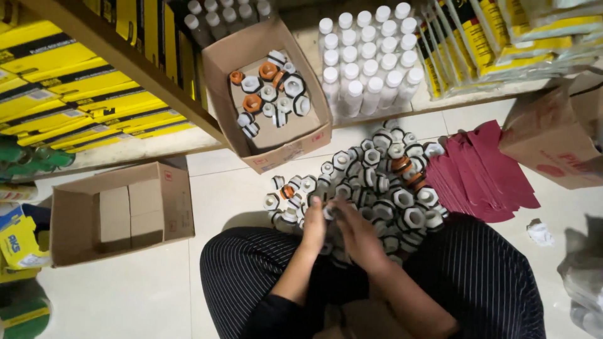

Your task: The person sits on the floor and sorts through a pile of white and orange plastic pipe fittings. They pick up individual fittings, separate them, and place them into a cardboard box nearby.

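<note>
Sorting step: both hands down in the fittings pile (377, 182) on the floor between my knees. Left hand (314, 227) and right hand (359, 233) curled together, probably pinching one white fitting; motion blur, can't tell which. Next move needs a clean pick, then a reach past the pile to the open box (314, 135). Red card stack (483, 169) crowds my right; empty box (179, 201) sits left.

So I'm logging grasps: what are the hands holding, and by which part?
Both the left hand and the right hand are down in the pile of white hexagonal fittings, fingers blurred. Whether either grips a fitting, or where, cannot be told.
</note>
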